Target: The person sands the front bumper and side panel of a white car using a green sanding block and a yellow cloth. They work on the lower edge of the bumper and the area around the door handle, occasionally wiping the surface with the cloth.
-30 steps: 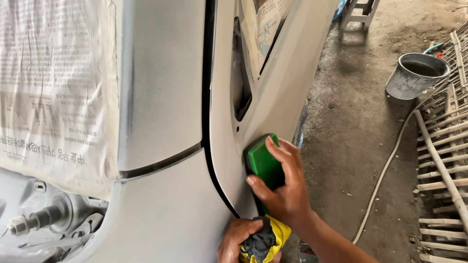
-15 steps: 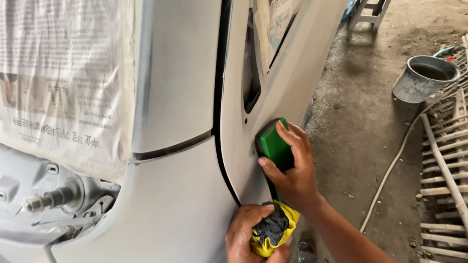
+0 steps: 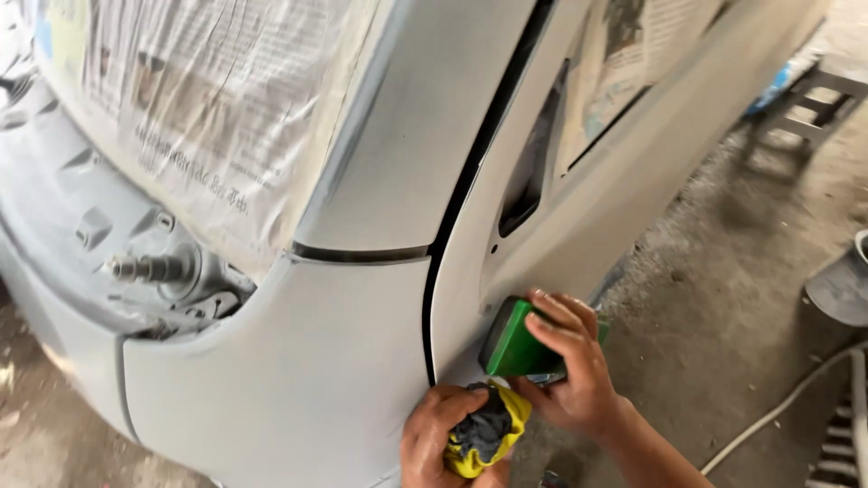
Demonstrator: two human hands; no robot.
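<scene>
A right hand (image 3: 574, 361) is clamping a green sanding block (image 3: 517, 342) against the grey car door (image 3: 579, 217); at seven o'clock, the left hand (image 3: 448, 434) is clutching a yellow rag (image 3: 484, 432). Tilting risks gouging primer.

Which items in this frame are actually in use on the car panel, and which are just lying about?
In use:
right hand pressing green sanding block on grey door panel
left hand gripping yellow cloth
newspaper masking on the car

Lying about:
grey bucket
white hose
stool
</scene>
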